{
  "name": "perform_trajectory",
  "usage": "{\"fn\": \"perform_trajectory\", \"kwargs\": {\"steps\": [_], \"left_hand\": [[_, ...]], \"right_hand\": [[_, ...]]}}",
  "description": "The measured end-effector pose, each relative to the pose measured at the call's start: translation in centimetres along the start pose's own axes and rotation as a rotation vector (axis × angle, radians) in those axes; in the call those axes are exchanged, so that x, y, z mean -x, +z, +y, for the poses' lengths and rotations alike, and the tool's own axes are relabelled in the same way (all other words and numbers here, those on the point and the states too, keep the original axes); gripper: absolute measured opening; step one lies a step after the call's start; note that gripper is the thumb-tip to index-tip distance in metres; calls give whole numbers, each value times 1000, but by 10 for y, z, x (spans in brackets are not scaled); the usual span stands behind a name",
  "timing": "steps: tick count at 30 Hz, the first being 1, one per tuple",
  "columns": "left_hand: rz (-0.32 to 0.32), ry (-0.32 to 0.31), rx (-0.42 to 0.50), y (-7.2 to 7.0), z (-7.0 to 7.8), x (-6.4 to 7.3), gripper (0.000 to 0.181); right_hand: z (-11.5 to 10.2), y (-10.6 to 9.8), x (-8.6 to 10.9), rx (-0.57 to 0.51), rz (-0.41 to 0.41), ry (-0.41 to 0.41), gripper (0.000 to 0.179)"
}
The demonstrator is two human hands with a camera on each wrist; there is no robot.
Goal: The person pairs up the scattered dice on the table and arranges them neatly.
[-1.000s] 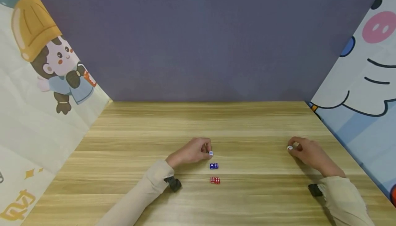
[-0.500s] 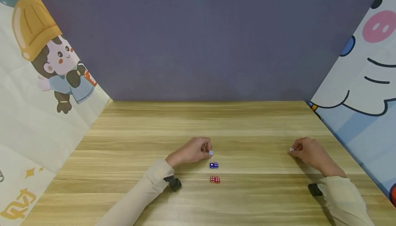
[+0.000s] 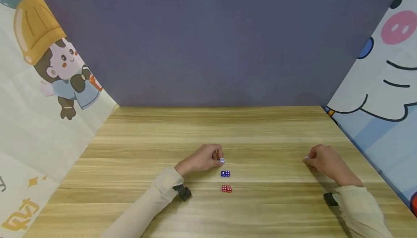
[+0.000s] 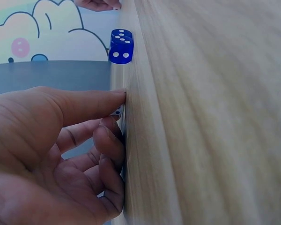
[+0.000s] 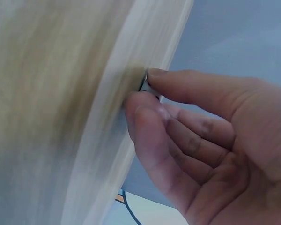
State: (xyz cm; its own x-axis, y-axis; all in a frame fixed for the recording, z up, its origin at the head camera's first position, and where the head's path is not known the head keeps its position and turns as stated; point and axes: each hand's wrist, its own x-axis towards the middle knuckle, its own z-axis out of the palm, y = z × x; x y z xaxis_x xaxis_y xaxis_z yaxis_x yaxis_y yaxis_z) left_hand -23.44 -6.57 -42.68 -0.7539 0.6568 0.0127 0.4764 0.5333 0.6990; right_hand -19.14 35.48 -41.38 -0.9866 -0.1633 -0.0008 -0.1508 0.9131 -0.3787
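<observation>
My left hand (image 3: 203, 157) pinches a white die (image 3: 222, 160) between thumb and fingers, low at the tabletop. In the left wrist view the thumb covers most of that white die (image 4: 116, 112). Just nearer to me, two blue dice (image 3: 225, 173) lie side by side, and two red dice (image 3: 226, 188) sit together in front of those. Off to the right, my right hand (image 3: 327, 162) pinches another white die (image 3: 307, 157), mostly hidden by the fingertips. In the right wrist view a sliver of this die (image 5: 151, 88) shows between thumb and forefinger, close over the wood.
The wood-grain table (image 3: 156, 129) runs back to a dark grey-blue panel (image 3: 215, 42). Cartoon-printed sheets flank it on the left (image 3: 29, 140) and right (image 3: 387, 89). Each wrist wears a dark strap with a small device.
My right hand's fingers have shifted slightly and turned the white die, which now shows less between them. The left hand and the blue and red dice stay in place.
</observation>
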Motion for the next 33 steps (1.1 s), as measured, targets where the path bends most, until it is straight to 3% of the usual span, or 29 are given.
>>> {"fn": "perform_trajectory", "kwargs": {"steps": [8,17,33], "left_hand": [[2,0,0,-1,1,0,13],[0,4,4,-2,3,1,13],[-6,0,12,-2,3,1,14]], "right_hand": [[0,1,-1,36,-1,-24,17],[-1,0,0,35,17,-39,26],[-4,0,1,36,4,-31,20]]}}
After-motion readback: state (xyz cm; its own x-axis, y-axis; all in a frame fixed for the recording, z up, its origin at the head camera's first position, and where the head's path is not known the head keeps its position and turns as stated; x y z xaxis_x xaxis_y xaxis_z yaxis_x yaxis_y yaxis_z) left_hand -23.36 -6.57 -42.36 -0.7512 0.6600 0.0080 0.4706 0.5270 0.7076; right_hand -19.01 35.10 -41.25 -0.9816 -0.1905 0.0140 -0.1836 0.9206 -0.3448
